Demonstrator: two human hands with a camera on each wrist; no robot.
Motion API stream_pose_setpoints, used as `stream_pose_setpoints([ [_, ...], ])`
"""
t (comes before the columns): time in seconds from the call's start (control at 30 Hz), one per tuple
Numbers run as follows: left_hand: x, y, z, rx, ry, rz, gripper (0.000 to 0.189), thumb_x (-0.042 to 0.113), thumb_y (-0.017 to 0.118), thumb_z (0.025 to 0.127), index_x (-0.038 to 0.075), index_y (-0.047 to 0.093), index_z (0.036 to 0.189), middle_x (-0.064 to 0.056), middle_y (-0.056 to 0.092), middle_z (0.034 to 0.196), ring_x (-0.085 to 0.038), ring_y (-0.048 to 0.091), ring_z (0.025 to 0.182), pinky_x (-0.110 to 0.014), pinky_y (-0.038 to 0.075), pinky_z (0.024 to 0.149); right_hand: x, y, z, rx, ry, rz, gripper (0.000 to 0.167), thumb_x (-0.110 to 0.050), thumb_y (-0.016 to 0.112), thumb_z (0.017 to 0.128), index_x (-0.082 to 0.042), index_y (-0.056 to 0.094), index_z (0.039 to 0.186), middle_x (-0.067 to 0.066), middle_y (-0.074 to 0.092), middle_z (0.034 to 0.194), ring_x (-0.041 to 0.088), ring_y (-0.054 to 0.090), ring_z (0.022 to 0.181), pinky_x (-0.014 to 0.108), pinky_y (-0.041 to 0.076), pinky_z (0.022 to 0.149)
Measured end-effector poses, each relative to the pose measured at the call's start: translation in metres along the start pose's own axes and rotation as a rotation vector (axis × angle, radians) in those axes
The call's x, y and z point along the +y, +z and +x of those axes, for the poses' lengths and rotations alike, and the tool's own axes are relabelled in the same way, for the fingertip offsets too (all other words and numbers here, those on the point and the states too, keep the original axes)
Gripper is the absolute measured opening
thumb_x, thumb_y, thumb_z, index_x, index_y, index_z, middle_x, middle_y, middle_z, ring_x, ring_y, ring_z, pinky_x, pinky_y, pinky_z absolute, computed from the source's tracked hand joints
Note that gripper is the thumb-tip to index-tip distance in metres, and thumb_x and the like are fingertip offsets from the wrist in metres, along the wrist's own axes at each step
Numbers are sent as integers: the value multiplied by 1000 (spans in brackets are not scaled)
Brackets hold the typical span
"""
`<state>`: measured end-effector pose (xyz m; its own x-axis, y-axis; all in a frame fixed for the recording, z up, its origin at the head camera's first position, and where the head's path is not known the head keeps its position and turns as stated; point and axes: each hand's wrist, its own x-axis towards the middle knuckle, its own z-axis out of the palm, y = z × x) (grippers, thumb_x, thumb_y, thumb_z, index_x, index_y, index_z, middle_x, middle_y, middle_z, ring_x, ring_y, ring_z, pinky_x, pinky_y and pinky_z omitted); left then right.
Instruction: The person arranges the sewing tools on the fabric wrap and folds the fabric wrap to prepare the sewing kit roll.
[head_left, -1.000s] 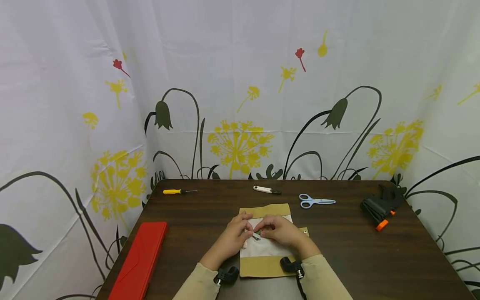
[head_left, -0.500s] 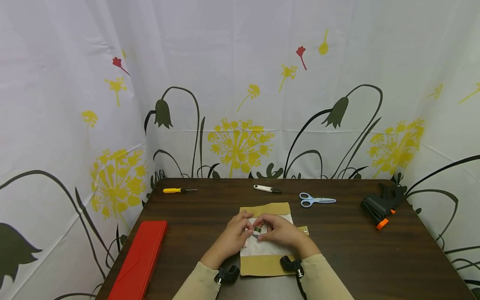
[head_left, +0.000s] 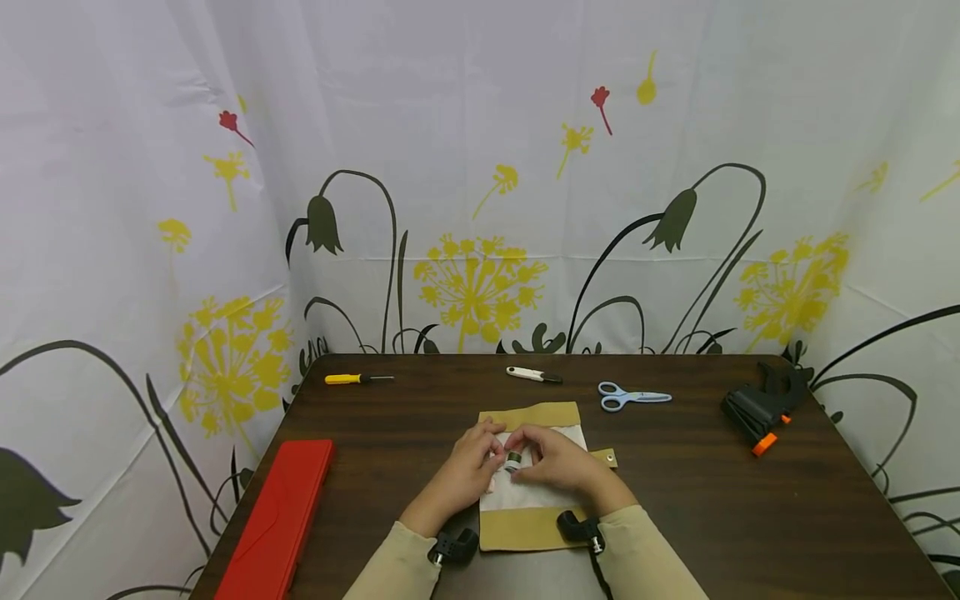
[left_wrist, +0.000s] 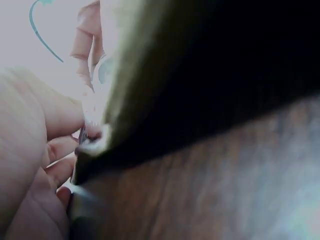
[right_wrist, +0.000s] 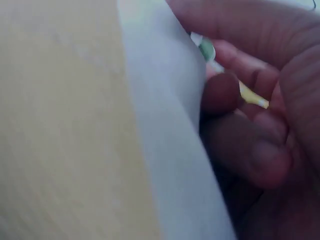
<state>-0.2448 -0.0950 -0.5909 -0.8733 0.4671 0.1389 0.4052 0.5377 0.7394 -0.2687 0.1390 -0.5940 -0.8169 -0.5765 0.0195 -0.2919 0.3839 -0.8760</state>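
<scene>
A tan fabric pouch (head_left: 528,533) with a white middle panel lies unfolded in front of me, a snap strap (head_left: 606,457) sticking out at its right. My left hand (head_left: 472,468) is at the panel's left side, and in the left wrist view its thumb and fingers (left_wrist: 59,170) pinch the fabric edge. Over the panel, my right hand (head_left: 555,462) holds a small round green-and-white piece (head_left: 513,460) between thumb and forefinger. That piece (right_wrist: 206,50) is partly hidden by fingers in the right wrist view; its exact kind does not show.
Along the back of the dark table (head_left: 420,408) lie a yellow screwdriver (head_left: 352,379), a white-handled tool with a black end (head_left: 532,375) and light blue scissors (head_left: 630,397). A red case (head_left: 277,517) is at left, a black-and-orange clamp-like tool (head_left: 765,404) at right.
My right thumb and forefinger have spread around the green-and-white piece, which now shows more of its round side. The left hand has stayed nearly still.
</scene>
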Motion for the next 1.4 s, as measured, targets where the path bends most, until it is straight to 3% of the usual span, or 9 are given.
stream_pose_setpoints([
  [0.13, -2, -3, 0, -17, 24, -25, 8, 13, 69, 105, 16, 63, 101, -19, 55, 161, -48, 31, 164, -77, 22, 127, -1, 1, 1, 56, 25, -40, 32, -19, 90, 90, -16, 73, 116, 1, 67, 104, 8, 52, 75, 23, 45, 67],
  [0.3, -5, -3, 1, -46, 55, 21, 17, 18, 78, 98, 16, 62, 103, -18, 54, 163, -48, 30, 164, -77, 22, 127, -2, 0, 2, 84, 41, -65, 26, -22, 92, 88, -15, 77, 107, 2, 65, 102, 10, 53, 78, 23, 45, 68],
  [0.7, -2, -4, -1, -70, 6, -3, 22, 9, 76, 88, 17, 60, 101, -16, 51, 165, -46, 25, 166, -75, 19, 130, -1, 0, 0, 61, 52, -89, 20, -26, 94, 85, -22, 82, 100, -2, 62, 97, 10, 55, 81, 24, 45, 70],
  [1.03, -3, -4, 0, -67, 10, 14, 25, 9, 75, 88, 15, 62, 109, -17, 50, 166, -47, 26, 166, -75, 21, 129, -1, -2, -2, -17, 16, -81, 20, -26, 94, 86, -23, 79, 99, -4, 62, 93, 9, 54, 78, 24, 46, 69],
  [1.4, -4, -2, 0, -59, 18, 16, 24, 7, 74, 89, 16, 63, 108, -19, 50, 165, -48, 29, 165, -76, 21, 128, 0, 0, -2, -3, -3, -33, 24, -22, 94, 87, -22, 77, 104, 1, 63, 99, 9, 54, 78, 22, 45, 68],
])
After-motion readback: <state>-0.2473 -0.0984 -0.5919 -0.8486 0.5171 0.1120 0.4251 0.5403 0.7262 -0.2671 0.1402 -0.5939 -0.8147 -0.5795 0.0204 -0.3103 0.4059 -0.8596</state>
